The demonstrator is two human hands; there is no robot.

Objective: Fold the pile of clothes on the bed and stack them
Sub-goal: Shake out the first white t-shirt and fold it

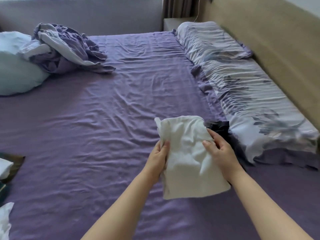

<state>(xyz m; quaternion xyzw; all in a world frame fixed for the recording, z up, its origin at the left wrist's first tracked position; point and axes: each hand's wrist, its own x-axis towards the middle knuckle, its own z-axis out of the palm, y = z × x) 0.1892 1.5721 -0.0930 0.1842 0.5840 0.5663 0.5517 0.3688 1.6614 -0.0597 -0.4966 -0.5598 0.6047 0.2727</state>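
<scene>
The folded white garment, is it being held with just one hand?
No, both hands grip the folded white garment: the left hand holds its left edge and the right hand its right side.

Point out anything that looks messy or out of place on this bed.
The crumpled purple sheet lies bunched at the far left against a pale pillow, unfolded. Both hands hold a folded white garment, beside a dark garment.

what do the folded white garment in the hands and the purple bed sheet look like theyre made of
Folded white garment: looks like soft matte cotton knit, since it creases softly and sags between both hands; the weave is too blurred to confirm. Purple bed sheet: thin smooth woven fabric with a faint sheen along its many fine wrinkles.
</scene>
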